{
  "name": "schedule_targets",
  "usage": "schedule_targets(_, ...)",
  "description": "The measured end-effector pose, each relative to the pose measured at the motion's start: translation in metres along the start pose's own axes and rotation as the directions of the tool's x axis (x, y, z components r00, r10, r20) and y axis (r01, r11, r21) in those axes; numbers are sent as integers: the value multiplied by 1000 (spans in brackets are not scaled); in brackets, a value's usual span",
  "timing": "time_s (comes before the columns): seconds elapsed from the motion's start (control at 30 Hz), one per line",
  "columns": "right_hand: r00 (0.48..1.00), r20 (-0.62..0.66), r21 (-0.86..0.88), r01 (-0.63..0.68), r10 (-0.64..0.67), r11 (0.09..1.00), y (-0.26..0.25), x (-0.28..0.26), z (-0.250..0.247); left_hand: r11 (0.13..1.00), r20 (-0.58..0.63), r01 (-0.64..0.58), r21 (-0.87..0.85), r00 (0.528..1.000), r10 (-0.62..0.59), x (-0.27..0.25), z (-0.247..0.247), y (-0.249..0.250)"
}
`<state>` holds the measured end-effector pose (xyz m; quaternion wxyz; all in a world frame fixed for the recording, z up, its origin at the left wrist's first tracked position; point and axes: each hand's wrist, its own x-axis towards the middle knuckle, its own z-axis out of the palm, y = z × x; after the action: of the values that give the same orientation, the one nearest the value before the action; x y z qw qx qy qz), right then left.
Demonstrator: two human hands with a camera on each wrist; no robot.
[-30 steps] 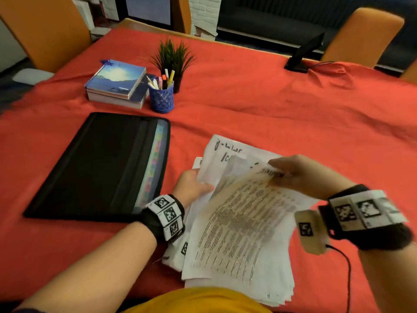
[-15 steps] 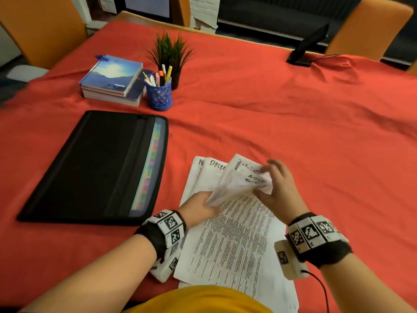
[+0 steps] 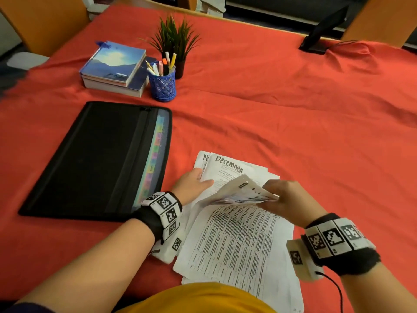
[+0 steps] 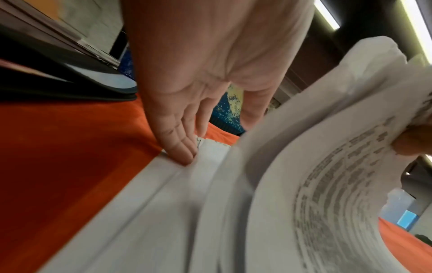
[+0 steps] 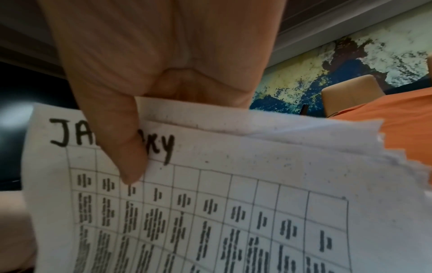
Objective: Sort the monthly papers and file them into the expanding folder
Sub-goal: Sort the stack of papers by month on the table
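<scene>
Right hand [image 3: 285,197] pinches a lifted bundle of sheets [image 3: 239,193] while the left hand [image 3: 194,182] presses flat-fingered on the paper pile [image 3: 237,242], folder [image 3: 94,159] lying closed just left on the tabletop [image 3: 293,120].

Dining room: clothed table [image 3: 270,109], chairs [image 3: 42,21].

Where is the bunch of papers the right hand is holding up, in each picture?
Head: the lifted papers curl in the lower middle, pinched by the right hand.
Left wrist: they arch down the right side.
Right wrist: they fill the lower part, top sheet headed with a month.
Shared landmark: the red tablecloth.
</scene>
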<state>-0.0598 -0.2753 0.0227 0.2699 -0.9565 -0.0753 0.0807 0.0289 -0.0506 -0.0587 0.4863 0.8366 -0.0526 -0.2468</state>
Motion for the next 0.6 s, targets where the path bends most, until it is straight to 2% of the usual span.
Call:
schedule_targets(0.1,998,-16,0,57,-57,998,-1,-4,11,999,6,-18,50,1000,18,4,7,-8)
schedule_targets(0.23,995,-74,-3,72,-72,997,7,-9,20,984,-22,-181,7,983,181,-1,9,-10)
schedule_targets(0.33,992,-107,-43,64,-68,997,13,-12,22,979,17,-186,-82,982,188,-8,7,-11)
schedule_targets(0.43,993,-107,-38,43,-47,998,13,-12,21,978,41,-196,-73,979,199,-11,5,-7)
schedule_targets(0.6,984,-139,-90,98,-110,991,11,-11,19,979,3,-190,-74,982,190,-12,6,-4)
